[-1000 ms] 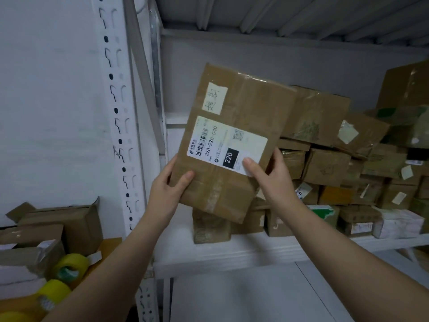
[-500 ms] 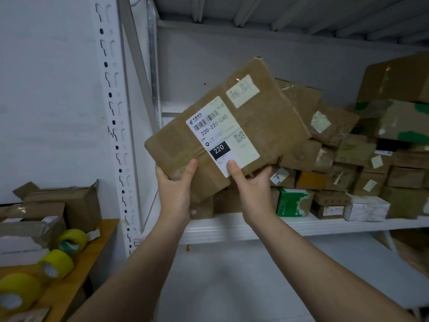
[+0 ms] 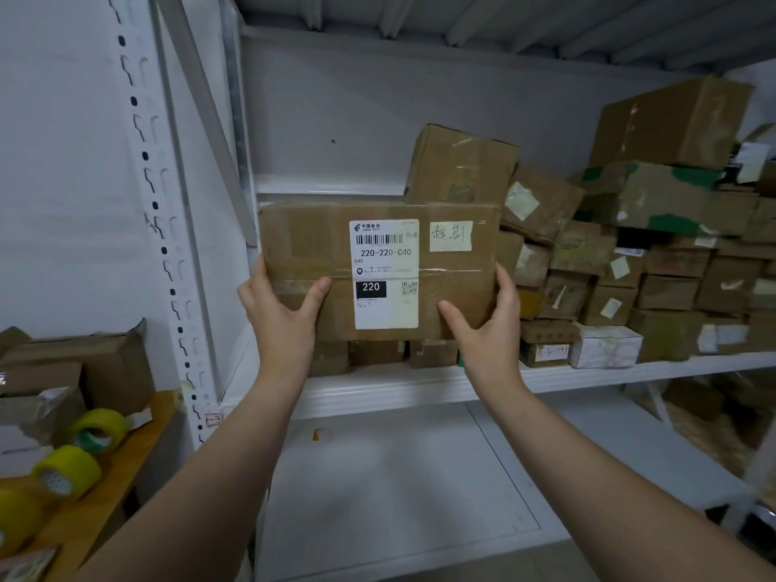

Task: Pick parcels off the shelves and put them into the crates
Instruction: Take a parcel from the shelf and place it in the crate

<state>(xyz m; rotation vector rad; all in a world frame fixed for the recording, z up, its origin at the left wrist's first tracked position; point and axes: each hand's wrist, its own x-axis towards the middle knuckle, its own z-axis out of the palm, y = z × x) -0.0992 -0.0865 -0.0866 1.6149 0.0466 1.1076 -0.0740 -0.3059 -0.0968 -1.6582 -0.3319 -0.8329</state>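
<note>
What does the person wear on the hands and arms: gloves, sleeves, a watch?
Nothing worn is visible. The left hand and the right hand have no gloves and no visible rings. The left forearm and the right forearm are bare down to the picture's edge: no sleeve, watch or bracelet.

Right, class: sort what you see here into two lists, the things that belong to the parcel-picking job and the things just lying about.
Part of the job:
held parcel, labelled 220
left hand and right hand, gripping its lower corners
stacked parcels
shelf
No crate shows.

Just lying about:
yellow tape rolls
opened boxes
wooden table under them
</note>
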